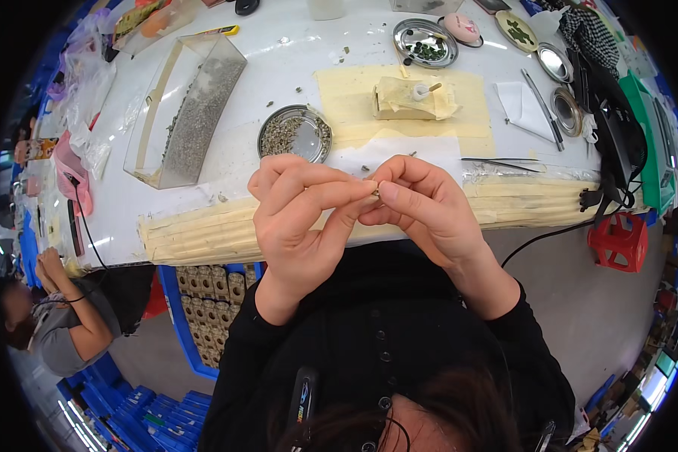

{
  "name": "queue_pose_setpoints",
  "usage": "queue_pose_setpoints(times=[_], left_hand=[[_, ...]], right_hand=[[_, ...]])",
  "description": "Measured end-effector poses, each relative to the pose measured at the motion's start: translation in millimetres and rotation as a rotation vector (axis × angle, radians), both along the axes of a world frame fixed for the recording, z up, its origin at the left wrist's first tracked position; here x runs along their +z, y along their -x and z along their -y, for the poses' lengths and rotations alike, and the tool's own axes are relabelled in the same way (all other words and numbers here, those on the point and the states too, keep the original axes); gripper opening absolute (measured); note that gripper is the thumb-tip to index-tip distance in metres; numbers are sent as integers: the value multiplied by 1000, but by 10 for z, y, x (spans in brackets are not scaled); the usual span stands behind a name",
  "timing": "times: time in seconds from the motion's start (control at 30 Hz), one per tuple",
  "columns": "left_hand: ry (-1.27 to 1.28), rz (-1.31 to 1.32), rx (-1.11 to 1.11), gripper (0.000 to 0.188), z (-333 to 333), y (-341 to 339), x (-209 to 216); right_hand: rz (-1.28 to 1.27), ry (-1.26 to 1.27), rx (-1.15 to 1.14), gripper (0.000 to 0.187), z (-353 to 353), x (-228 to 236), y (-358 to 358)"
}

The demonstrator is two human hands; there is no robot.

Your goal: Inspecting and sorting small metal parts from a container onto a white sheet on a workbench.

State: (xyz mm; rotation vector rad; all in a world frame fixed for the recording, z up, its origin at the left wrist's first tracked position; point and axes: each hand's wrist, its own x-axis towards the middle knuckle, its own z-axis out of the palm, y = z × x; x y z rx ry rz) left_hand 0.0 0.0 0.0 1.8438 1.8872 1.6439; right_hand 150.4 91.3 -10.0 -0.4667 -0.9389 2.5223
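My left hand (297,218) and my right hand (426,211) meet fingertip to fingertip above the near edge of the white table (279,68). Between thumbs and forefingers they pinch one tiny dark metal part (372,190), mostly hidden by the fingers. Just beyond the hands stands a round metal dish (294,133) full of small grey parts. A few loose parts lie on the white sheet near it.
A clear open box (192,109) of grey parts lies at the left. Beige paper with a wrapped block (413,98), more metal dishes (425,42), tweezers (542,98) and black cables sit behind and right. A red stool (618,241), blue crates and another person (56,316) are below.
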Motion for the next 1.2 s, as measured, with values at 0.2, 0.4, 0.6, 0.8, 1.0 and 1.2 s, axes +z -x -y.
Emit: queue_pose_setpoints(times=[0.2, 0.4, 0.6, 0.8, 1.0, 1.2], left_hand=[[-18, 97, -23, 20, -14, 0, -33], [-18, -101, 80, 21, 11, -28, 14], [3, -276, 176, 21, 41, -79, 72], [32, -14, 27, 20, 15, -14, 45], [39, 132, -25, 18, 11, -22, 12], [33, 146, -37, 17, 18, -12, -14]], right_hand=[[-16, 58, 2, 16, -7, 27, 1], [26, -33, -18, 14, -5, 20, 0], [45, -186, -133, 12, 37, 32, 17], [54, -104, -88, 13, 17, 79, -2], [51, -122, -100, 14, 24, 82, 8], [50, -147, -83, 14, 29, 82, 8]])
